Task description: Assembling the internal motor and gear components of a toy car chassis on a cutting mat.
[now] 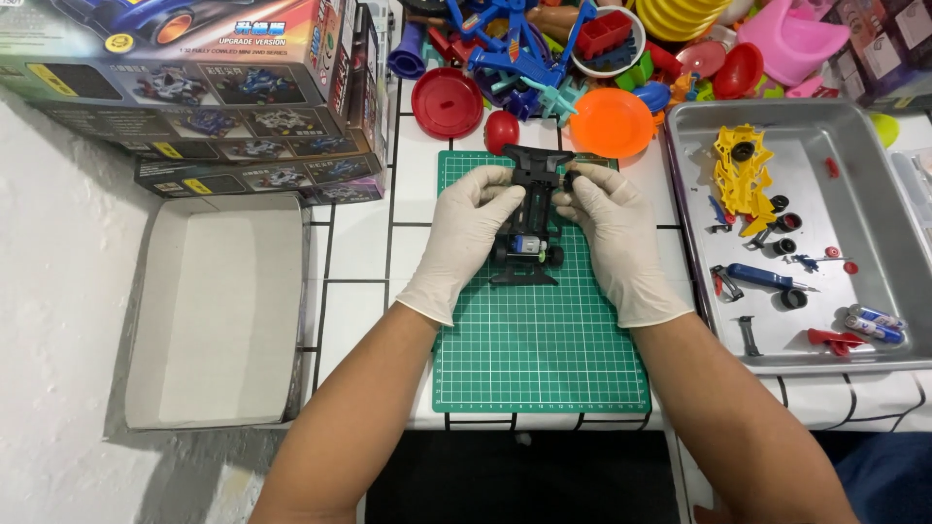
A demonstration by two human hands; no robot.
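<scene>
Both my hands wear white gloves and hold a black toy car chassis over a green cutting mat. My left hand grips the chassis on its left side. On the chassis's right side is my right hand, its fingertips pinching a small black wheel at the front corner. A small motor with a blue and silver body sits in the rear of the chassis, between two black wheels.
A metal tray at the right holds a yellow parts frame, a blue screwdriver, wheels and small parts. Colourful plastic toys pile up behind the mat. Stacked toy car boxes and an open white box stand at the left.
</scene>
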